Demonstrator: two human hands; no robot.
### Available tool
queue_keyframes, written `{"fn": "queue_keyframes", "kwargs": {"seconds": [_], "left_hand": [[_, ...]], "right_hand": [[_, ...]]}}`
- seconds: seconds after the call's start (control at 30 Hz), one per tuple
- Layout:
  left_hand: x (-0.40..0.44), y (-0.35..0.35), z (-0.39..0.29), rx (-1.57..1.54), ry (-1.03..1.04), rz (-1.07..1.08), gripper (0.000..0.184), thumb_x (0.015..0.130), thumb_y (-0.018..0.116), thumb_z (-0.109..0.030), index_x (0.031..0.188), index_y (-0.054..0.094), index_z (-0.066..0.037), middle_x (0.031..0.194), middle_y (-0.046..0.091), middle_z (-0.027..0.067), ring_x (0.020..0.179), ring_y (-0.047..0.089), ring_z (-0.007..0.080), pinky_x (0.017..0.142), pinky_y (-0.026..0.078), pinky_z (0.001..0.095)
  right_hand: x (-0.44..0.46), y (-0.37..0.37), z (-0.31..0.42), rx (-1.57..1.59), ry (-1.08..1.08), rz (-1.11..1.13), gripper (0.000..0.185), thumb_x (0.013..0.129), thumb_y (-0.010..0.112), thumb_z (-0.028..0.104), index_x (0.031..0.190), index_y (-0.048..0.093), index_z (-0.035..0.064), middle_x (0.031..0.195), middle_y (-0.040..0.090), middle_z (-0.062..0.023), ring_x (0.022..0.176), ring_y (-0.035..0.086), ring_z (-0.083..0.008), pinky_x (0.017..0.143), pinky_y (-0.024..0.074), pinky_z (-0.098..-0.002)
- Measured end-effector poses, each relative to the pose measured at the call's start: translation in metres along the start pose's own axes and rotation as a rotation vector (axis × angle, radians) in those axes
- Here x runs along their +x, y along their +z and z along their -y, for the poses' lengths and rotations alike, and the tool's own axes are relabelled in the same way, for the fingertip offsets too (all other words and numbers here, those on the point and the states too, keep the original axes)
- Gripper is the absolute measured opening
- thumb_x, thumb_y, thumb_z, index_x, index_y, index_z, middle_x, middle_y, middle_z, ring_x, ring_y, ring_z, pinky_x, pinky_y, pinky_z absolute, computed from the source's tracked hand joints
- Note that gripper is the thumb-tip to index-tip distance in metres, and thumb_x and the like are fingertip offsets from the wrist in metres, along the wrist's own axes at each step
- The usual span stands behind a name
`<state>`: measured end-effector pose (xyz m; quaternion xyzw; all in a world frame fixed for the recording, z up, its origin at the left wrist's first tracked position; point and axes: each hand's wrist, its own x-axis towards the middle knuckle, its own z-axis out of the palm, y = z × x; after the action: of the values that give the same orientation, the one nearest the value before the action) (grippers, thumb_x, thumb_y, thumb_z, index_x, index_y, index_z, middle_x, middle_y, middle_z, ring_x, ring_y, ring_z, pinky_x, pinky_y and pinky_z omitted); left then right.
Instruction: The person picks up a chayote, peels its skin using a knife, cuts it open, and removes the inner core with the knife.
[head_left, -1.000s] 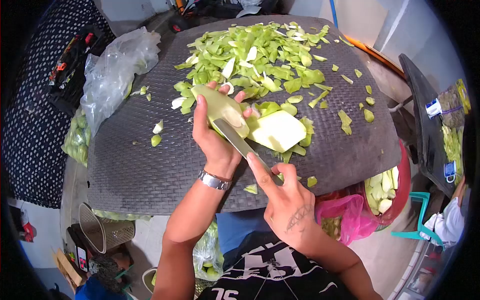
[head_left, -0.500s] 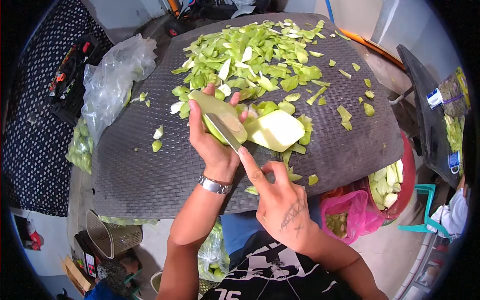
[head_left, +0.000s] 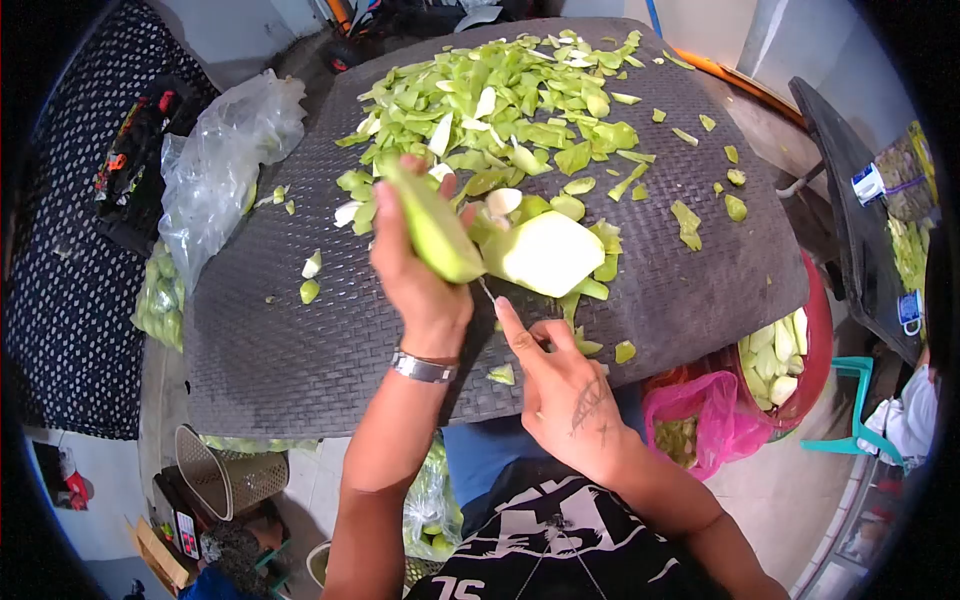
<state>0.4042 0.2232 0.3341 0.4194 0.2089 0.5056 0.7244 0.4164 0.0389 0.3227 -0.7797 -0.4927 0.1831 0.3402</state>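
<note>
My left hand, with a metal watch on the wrist, is wrapped round a pale green fruit piece, held tilted above the table. My right hand grips a knife; the index finger is stretched along it, and only a thin edge of the blade shows beside the lower end of the fruit. A white-fleshed cut piece lies on the table just right of my left hand. Beyond my hands is a wide heap of green peelings.
The dark woven table has scattered scraps. A clear plastic bag lies at its left. Below the right edge are a red tub of peeled pieces, a pink bag and a teal stool. A basket stands lower left.
The fruit in my left hand has turned, so its green rounded side now faces up. The knife has turned edge-on and moved off the cut face to the fruit's lower end.
</note>
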Motion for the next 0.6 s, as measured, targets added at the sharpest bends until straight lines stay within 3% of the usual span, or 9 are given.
{"fn": "queue_keyframes", "kwargs": {"seconds": [0.03,0.13,0.2,0.3,0.37,0.47,0.5,0.6], "left_hand": [[-0.002,0.003,0.004,0.075,-0.008,0.001,0.065,0.107,0.052,-0.056,0.147,0.054,-0.004,0.131,0.063,0.0081,0.116,0.065,0.0244,0.097,0.056,0.0376],[-0.005,0.008,0.016,0.624,0.347,0.116,0.046,0.091,0.082,-0.023,0.128,0.071,0.002,0.154,0.054,0.0256,0.145,0.052,0.0334,0.118,0.041,0.0418],[-0.014,0.004,0.017,0.885,0.472,0.229,0.053,0.081,0.09,-0.026,0.127,0.074,-0.006,0.151,0.056,0.027,0.143,0.054,0.0395,0.121,0.038,0.0466],[-0.011,-0.001,0.026,1.029,0.583,0.364,0.05,0.081,0.089,-0.029,0.122,0.075,-0.004,0.143,0.063,0.0246,0.133,0.059,0.0428,0.117,0.042,0.0517],[-0.012,-0.001,0.024,1.075,0.64,0.428,0.05,0.078,0.09,-0.026,0.121,0.076,-0.006,0.14,0.066,0.0207,0.128,0.064,0.0384,0.112,0.047,0.0481],[-0.02,0.001,0.018,1.089,0.743,0.587,0.049,0.076,0.091,-0.025,0.119,0.076,-0.007,0.134,0.07,0.0168,0.122,0.067,0.0354,0.107,0.051,0.0459],[-0.022,0.003,0.015,1.081,0.787,0.652,0.048,0.075,0.091,-0.026,0.118,0.077,-0.007,0.132,0.071,0.0158,0.12,0.067,0.035,0.106,0.052,0.0457],[-0.024,0.012,0.003,1.156,0.621,0.926,0.054,0.069,0.093,-0.03,0.115,0.076,-0.008,0.121,0.073,0.011,0.109,0.068,0.0324,0.097,0.054,0.0428]], "right_hand": [[0.0,0.001,0.001,0.058,-0.031,-0.009,0.099,0.077,0.062,-0.014,0.167,0.028,0.0134,0.115,0.056,-0.0191,0.082,0.069,-0.0402,0.079,0.0583,-0.0507],[0.002,-0.009,0.004,-0.024,0.05,0.126,0.097,0.078,0.069,-0.004,0.164,0.027,0.0094,0.118,0.053,-0.0258,0.088,0.068,-0.0458,0.08,0.0573,-0.0539],[0.005,-0.007,0.003,-0.057,0.028,0.151,0.094,0.078,0.072,0.001,0.162,0.029,0.0082,0.121,0.051,-0.0286,0.091,0.067,-0.0495,0.081,0.0572,-0.0556],[0.007,-0.001,-0.005,-0.077,-0.004,0.139,0.082,0.079,0.071,0.0,0.154,0.037,0.0048,0.121,0.051,-0.0293,0.093,0.066,-0.051,0.084,0.0567,-0.0561],[0.009,-0.001,-0.006,-0.021,0.007,0.118,0.07,0.08,0.069,0.0,0.146,0.044,0.0019,0.12,0.053,-0.0299,0.095,0.066,-0.0511,0.085,0.0564,-0.0564],[0.011,0.006,-0.019,0.083,-0.098,-0.043,0.037,0.08,0.063,-0.006,0.116,0.062,-0.0033,0.103,0.063,-0.0304,0.096,0.065,-0.0495,0.083,0.0541,-0.0542],[0.011,0.004,-0.021,0.065,-0.055,0.003,0.032,0.08,0.063,-0.006,0.112,0.063,-0.0033,0.101,0.064,-0.0309,0.096,0.065,-0.0495,0.083,0.0538,-0.0544],[0.012,0.0,-0.025,0.018,0.033,0.128,0.022,0.082,0.063,-0.004,0.103,0.065,-0.003,0.095,0.067,-0.0318,0.094,0.066,-0.0494,0.081,0.0534,-0.0555]]}}
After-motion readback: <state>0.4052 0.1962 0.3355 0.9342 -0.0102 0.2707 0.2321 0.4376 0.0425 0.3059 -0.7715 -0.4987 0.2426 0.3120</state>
